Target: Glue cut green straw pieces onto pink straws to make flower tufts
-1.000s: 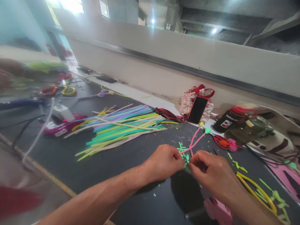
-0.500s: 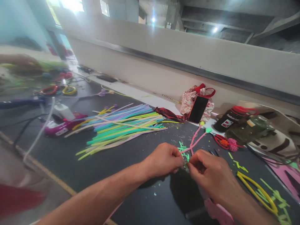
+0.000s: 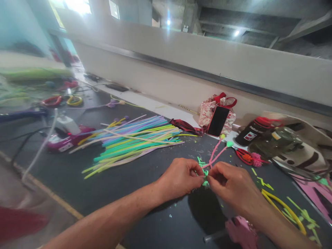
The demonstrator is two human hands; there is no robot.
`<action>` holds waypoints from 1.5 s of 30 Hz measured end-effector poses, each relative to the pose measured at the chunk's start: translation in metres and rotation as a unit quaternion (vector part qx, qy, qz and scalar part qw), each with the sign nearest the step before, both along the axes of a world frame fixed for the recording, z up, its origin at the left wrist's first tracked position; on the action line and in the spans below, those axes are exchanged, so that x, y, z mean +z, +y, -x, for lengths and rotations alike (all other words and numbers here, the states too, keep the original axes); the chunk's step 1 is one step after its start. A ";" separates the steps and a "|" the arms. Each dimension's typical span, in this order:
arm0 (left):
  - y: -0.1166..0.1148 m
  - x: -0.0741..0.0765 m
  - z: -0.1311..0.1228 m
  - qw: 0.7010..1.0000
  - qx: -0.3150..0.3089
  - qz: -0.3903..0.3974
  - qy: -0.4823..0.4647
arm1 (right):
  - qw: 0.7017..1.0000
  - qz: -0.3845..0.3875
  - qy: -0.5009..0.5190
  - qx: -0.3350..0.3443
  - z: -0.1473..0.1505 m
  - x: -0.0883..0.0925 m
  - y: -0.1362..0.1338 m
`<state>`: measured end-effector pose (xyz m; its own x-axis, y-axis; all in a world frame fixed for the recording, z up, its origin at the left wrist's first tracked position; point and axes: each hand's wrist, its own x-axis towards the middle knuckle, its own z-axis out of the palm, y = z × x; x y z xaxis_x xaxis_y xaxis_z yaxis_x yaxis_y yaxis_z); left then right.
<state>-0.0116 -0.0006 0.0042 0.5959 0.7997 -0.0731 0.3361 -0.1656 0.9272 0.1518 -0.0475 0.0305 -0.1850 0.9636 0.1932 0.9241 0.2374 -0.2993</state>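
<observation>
My left hand (image 3: 184, 175) and my right hand (image 3: 229, 181) meet over the dark table, fingertips nearly touching. Each is closed in a pinch on a short green pipe cleaner piece (image 3: 206, 173), which the fingers partly hide. More cut green pieces (image 3: 200, 161) lie just behind my fingertips. Two pink pipe cleaner stems (image 3: 217, 157) cross beyond my hands; one ends in a yellow tip (image 3: 222, 136), the other in a green tip (image 3: 229, 144).
Many coloured pipe cleaners (image 3: 135, 141) lie in a bundle at left. Red-handled scissors (image 3: 241, 156), a black bottle (image 3: 250, 133) and a propped phone (image 3: 218, 120) stand or lie behind. Yellow handles (image 3: 285, 209) are at right; a pink object (image 3: 241, 231) with a translucent rod sits in front.
My fingertips have shifted slightly, and more green shows between them. The blurred arm at far left has gone from view. The camera view has moved a little.
</observation>
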 end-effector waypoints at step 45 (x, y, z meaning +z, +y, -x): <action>0.008 0.000 -0.004 0.955 0.023 0.269 -0.125 | 0.947 0.105 0.243 0.180 -0.023 0.010 0.007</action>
